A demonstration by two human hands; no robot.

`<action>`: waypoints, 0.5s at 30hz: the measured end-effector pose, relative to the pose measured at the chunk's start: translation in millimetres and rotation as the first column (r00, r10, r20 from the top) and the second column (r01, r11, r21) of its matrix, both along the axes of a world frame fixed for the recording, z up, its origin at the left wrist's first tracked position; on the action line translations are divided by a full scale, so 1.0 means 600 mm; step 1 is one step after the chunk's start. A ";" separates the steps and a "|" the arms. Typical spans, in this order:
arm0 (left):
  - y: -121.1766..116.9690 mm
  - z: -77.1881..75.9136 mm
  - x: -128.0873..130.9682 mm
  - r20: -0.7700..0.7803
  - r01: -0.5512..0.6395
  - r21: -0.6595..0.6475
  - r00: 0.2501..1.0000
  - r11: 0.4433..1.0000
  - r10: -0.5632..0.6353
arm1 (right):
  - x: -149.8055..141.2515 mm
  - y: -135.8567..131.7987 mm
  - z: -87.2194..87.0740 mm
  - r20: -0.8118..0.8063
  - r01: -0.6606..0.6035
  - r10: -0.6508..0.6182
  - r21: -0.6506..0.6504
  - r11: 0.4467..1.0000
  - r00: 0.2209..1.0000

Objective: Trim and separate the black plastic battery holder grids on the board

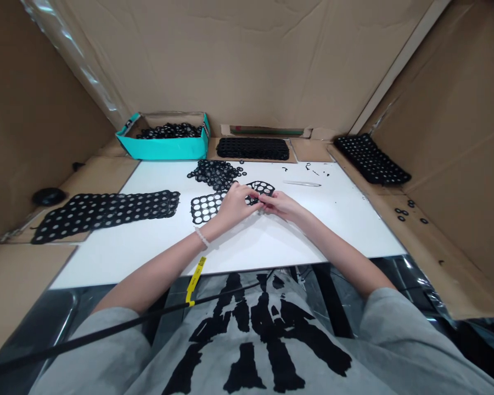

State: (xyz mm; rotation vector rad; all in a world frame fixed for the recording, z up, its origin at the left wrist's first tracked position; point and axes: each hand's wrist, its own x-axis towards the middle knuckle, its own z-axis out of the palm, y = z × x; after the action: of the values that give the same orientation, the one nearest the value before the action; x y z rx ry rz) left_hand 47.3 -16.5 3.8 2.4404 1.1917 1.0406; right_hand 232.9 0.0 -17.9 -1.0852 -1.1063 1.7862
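My left hand (237, 204), with a beaded bracelet at its wrist, pinches a black perforated sheet (206, 208) whose round holes show the white board through them. Part of the sheet lies on the board to the left, and its far end curls up beyond my fingers. My right hand (283, 205) is closed at the sheet's raised right end, its fingertips meeting those of my left hand. Whatever small piece sits between the fingertips is hidden. Just behind my left hand lies a heap of small black rings (214, 174).
A turquoise-sided box (164, 148) holds many black rings. Stacked black perforated sheets lie at left (111, 214), back (253, 148) and right (372, 159). White tweezers (302, 183) and black scraps rest on the white board (354, 236). Loose rings (402, 212) lie on the right cardboard. Cardboard walls surround the board.
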 end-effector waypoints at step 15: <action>0.018 -0.006 -0.001 0.246 0.035 -0.429 0.966 0.903 0.080 | -0.020 -0.005 -0.008 0.098 0.049 -0.071 0.212 0.976 0.993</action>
State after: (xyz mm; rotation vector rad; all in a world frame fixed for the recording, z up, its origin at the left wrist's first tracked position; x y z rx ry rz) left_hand 46.7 -5.8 0.2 1.8930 1.2106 0.9436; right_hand 220.8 -3.3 -22.9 -1.0822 -1.2796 1.5411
